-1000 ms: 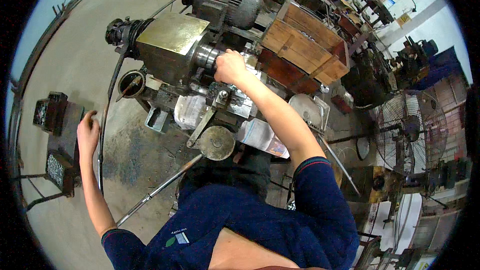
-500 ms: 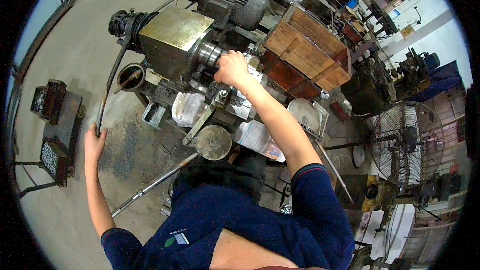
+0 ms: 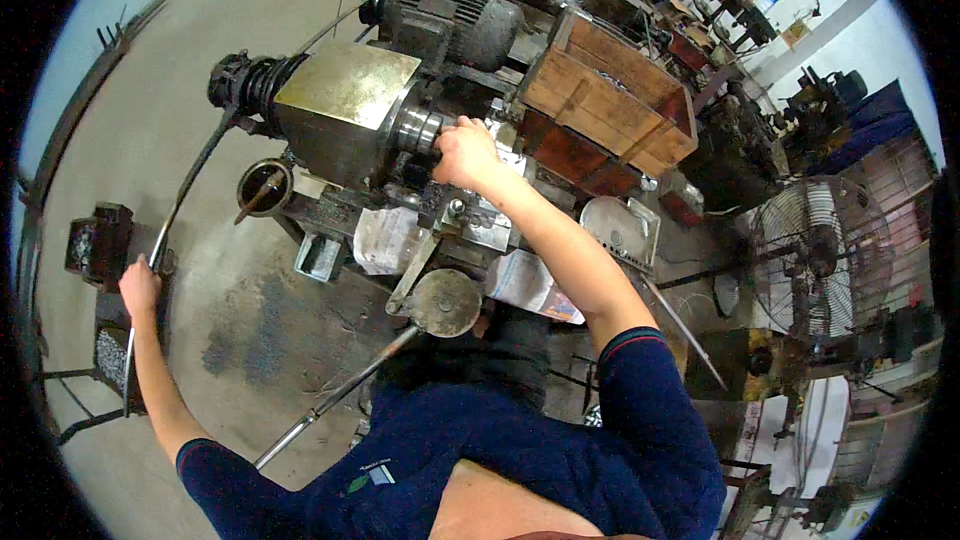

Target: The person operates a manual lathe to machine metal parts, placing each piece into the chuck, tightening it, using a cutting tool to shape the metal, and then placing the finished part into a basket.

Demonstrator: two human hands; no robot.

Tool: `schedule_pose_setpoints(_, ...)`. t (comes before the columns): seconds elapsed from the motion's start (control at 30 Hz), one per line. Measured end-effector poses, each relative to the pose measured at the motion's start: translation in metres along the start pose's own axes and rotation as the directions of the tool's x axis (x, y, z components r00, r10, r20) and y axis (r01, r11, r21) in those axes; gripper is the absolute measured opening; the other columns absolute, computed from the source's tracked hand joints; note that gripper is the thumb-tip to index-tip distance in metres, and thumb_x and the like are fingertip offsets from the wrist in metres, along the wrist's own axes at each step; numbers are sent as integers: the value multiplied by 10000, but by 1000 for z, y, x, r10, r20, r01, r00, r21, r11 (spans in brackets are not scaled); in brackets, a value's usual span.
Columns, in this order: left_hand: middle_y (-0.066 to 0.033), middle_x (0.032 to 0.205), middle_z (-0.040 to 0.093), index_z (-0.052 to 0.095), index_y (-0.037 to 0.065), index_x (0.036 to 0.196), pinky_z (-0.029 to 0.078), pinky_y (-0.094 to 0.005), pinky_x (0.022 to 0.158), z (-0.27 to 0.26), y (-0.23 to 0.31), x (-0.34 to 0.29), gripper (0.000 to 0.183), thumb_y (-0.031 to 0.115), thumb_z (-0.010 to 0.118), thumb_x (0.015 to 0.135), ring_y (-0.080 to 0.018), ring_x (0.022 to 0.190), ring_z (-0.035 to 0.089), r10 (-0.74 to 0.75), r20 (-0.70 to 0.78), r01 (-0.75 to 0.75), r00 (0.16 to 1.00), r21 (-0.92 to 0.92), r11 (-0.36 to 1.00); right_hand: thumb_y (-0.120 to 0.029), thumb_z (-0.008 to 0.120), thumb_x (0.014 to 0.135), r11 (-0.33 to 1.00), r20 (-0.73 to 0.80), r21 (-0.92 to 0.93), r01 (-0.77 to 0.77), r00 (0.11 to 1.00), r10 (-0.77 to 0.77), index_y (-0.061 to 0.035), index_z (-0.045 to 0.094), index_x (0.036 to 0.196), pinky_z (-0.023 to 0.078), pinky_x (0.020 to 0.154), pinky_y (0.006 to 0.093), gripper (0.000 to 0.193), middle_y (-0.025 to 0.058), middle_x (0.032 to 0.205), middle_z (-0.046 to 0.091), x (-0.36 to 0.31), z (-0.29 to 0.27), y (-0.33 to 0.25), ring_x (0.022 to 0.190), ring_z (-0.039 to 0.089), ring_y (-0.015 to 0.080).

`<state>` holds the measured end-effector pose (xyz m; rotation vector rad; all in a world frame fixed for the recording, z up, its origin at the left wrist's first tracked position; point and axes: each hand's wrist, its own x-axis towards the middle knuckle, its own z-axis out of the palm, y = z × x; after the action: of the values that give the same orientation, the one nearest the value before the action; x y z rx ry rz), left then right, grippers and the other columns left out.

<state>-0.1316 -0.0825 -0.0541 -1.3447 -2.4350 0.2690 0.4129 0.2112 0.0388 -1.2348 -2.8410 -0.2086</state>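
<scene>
My left hand (image 3: 140, 287) is wrapped round a long metal lever (image 3: 186, 190), out at my far left. The lever runs up to the dark ribbed end (image 3: 250, 92) of a lathe's headstock (image 3: 340, 90). My right hand (image 3: 468, 152) is closed at the mouth of the shiny round chuck (image 3: 417, 130), its fingertips turned away from me. What those fingers pinch, if anything, is hidden. Below that hand is the tool post (image 3: 455, 208) on the carriage. A round metal disc (image 3: 447, 303) sits nearer my lap.
Behind the lathe stands a ribbed electric motor (image 3: 455, 25). To the right are a wooden crate (image 3: 605, 100), a round metal pan (image 3: 615, 227) and a caged fan (image 3: 820, 250). Metal bins of small parts (image 3: 98, 245) stand at the far left. A handwheel (image 3: 265, 187) juts out under the headstock.
My left hand has swung the lever outward to the left, and the lever's lower end now shows below the hand. My right hand stays at the chuck. The whole view has shifted slightly.
</scene>
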Motion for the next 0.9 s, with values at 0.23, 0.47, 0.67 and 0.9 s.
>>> schedule_pose_setpoints(0.23,-164,959,610,566,-7,1080,455,-358,782,-22,107,-15,328,189,556,817,-286,887,589,-304,-369,-152,878,-818,555,-162,624,528,929,-372,330,169,927,-37,-52,650,926,427,852,388,414,107,1084,569,-71,-41,10,978,507,306)
schedule_pose_setpoints(0.47,-174,925,617,591,64,1000,473,-438,713,114,290,-52,387,269,695,689,-339,835,600,366,129,-148,922,-755,639,-115,617,554,896,-192,384,-222,930,313,-35,636,951,440,858,396,405,164,1145,551,-227,-27,78,1007,514,357)
schedule_pose_setpoints(0.67,-104,852,621,594,111,920,478,-394,685,53,287,-1,237,274,631,751,-284,831,598,521,373,-524,767,-103,845,-156,678,562,681,25,311,-663,722,691,-48,649,975,440,878,380,428,157,1110,580,-359,1,136,1011,542,324)
schedule_pose_setpoints(0.9,-171,891,631,639,119,973,490,-398,694,41,260,-22,270,249,620,737,-296,839,617,492,213,-321,844,-533,783,-178,602,636,251,122,-174,-952,232,965,-59,582,1072,446,860,391,452,159,1058,600,-528,82,221,1001,557,325)
